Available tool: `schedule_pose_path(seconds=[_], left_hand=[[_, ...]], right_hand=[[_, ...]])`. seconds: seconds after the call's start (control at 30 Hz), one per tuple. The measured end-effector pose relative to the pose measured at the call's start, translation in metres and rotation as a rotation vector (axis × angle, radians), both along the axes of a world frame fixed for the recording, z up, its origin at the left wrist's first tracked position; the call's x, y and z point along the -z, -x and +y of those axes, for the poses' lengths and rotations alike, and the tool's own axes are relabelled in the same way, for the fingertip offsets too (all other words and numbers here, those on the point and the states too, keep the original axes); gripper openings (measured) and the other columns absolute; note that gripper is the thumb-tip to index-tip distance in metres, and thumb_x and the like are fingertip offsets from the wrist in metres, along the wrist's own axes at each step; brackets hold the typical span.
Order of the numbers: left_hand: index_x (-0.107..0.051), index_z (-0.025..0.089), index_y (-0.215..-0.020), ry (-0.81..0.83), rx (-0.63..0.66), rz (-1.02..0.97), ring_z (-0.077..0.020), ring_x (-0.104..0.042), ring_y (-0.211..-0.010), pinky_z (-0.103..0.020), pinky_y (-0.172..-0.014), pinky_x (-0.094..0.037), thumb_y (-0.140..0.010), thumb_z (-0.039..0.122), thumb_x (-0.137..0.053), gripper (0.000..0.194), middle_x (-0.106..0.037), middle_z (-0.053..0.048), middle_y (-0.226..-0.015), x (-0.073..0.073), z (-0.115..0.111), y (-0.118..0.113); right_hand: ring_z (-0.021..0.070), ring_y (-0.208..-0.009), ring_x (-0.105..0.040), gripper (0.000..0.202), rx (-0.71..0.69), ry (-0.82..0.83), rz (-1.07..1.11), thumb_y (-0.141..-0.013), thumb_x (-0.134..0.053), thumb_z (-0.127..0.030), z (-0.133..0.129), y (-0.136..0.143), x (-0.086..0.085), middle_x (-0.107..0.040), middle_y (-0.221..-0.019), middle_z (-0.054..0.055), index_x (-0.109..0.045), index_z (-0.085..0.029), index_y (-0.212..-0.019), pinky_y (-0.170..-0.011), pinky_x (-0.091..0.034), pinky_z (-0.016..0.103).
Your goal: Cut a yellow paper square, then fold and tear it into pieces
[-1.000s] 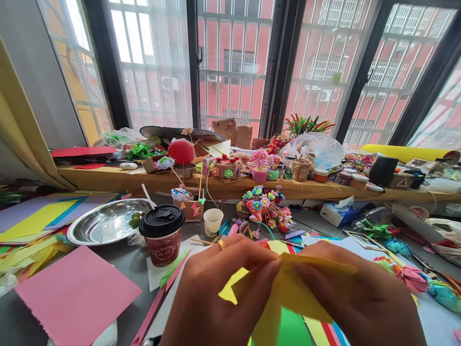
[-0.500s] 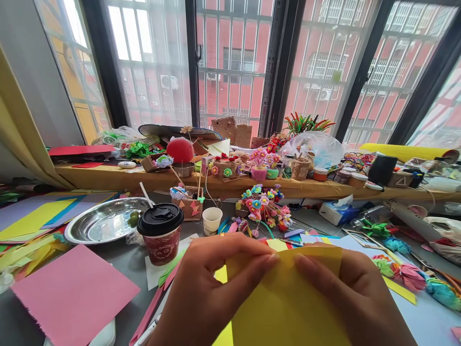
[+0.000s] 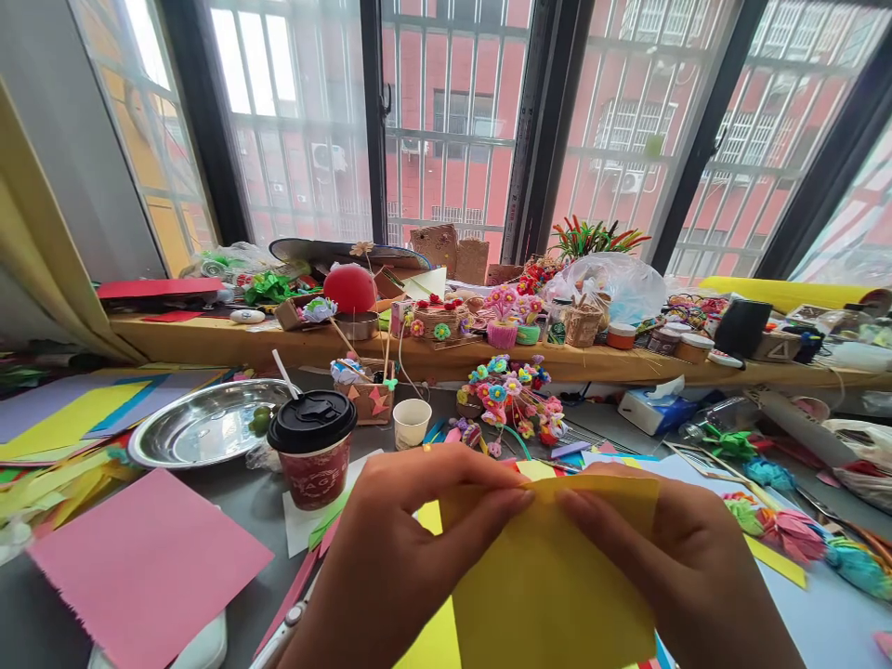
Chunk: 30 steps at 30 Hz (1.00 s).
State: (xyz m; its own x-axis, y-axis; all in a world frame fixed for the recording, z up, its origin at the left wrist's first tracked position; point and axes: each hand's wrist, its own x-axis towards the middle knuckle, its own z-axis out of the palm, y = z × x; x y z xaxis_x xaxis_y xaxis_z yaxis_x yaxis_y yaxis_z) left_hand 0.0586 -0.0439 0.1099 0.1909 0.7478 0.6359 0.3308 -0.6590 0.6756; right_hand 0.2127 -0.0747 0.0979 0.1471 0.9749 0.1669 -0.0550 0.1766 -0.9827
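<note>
A sheet of yellow paper point(image 3: 550, 585) hangs upright between my hands, low in the middle of the view. My left hand point(image 3: 425, 548) pinches its top edge between thumb and forefinger. Close beside that, my right hand point(image 3: 662, 557) grips the same edge with the thumb in front, its other fingers hidden behind the sheet. The two thumb tips are a small gap apart. More yellow paper point(image 3: 436, 623) shows below and behind my left hand.
Left lie a pink paper square point(image 3: 153, 567), a lidded coffee cup point(image 3: 313, 465) with a straw, and a steel plate point(image 3: 160, 446) holding green fruit. Ahead are a paper cup point(image 3: 411, 425) and colourful craft flowers point(image 3: 512, 395). A tissue box point(image 3: 655, 409) stands right, below the crowded windowsill point(image 3: 293, 351).
My thumbs have shifted slightly left along the top edge, and the sheet's lower right corner now shows. Both hands keep their hold on the yellow paper.
</note>
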Motion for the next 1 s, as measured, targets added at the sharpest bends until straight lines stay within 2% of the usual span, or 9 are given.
schedule_pose_path(seconds=[0.13,0.27,0.37,0.6,0.83,1.0], left_hand=[[-0.068,0.024,-0.062,0.018,0.021,-0.062,-0.0096,-0.053,-0.044,-0.02,-0.05,-0.046,-0.067,0.021,-0.064,0.007,-0.064,0.005,-0.051,0.0013,-0.0005,-0.0023],[-0.068,0.024,-0.063,0.032,0.029,-0.075,-0.0106,-0.056,-0.047,-0.018,-0.042,-0.042,-0.067,0.021,-0.063,0.008,-0.066,0.004,-0.055,0.001,-0.0012,-0.0027],[-0.068,0.024,-0.063,0.011,0.023,-0.067,-0.0099,-0.055,-0.045,-0.018,-0.04,-0.04,-0.067,0.02,-0.064,0.008,-0.066,0.004,-0.055,0.0005,-0.002,-0.0027],[-0.068,0.023,-0.064,-0.013,0.0,-0.048,-0.0124,-0.059,-0.051,-0.021,-0.051,-0.048,-0.067,0.019,-0.063,0.007,-0.067,0.003,-0.058,0.0008,0.0017,-0.0035],[-0.069,0.024,-0.061,0.018,0.007,-0.079,-0.0105,-0.057,-0.047,-0.019,-0.049,-0.049,-0.065,0.017,-0.066,0.008,-0.065,0.004,-0.053,0.0006,0.0038,-0.0041],[-0.069,0.024,-0.06,0.002,0.002,-0.119,-0.0111,-0.057,-0.046,-0.019,-0.048,-0.049,-0.063,0.016,-0.066,0.01,-0.065,0.004,-0.051,0.0008,0.0024,-0.0055]], right_hand=[[0.0187,-0.047,-0.065,0.02,-0.044,0.086,0.097,-0.058,-0.069,-0.041,0.0003,0.0018,-0.0015,-0.069,-0.053,0.002,-0.072,-0.023,-0.065,-0.038,-0.047,0.018],[0.0227,-0.053,-0.066,0.023,-0.038,0.019,0.062,-0.059,-0.068,-0.041,0.0021,0.0029,-0.0021,-0.069,-0.056,0.005,-0.072,-0.021,-0.067,-0.038,-0.048,0.021],[0.0223,-0.051,-0.066,0.022,-0.054,0.009,0.069,-0.06,-0.067,-0.041,0.0031,0.003,-0.0021,-0.069,-0.055,0.004,-0.073,-0.022,-0.069,-0.039,-0.048,0.023],[0.0231,-0.053,-0.066,0.024,0.012,0.021,0.043,-0.059,-0.067,-0.043,0.005,0.0035,0.0005,-0.071,-0.058,0.004,-0.072,-0.021,-0.069,-0.036,-0.048,0.023],[0.0229,-0.058,-0.067,0.023,-0.019,0.029,0.101,-0.059,-0.068,-0.042,0.0058,0.0045,0.0008,-0.071,-0.06,0.005,-0.072,-0.022,-0.069,-0.036,-0.047,0.02],[0.0216,-0.051,-0.065,0.027,-0.036,0.056,0.132,-0.058,-0.068,-0.044,0.0063,0.0048,-0.0012,-0.07,-0.056,0.005,-0.072,-0.02,-0.069,-0.037,-0.047,0.022]])
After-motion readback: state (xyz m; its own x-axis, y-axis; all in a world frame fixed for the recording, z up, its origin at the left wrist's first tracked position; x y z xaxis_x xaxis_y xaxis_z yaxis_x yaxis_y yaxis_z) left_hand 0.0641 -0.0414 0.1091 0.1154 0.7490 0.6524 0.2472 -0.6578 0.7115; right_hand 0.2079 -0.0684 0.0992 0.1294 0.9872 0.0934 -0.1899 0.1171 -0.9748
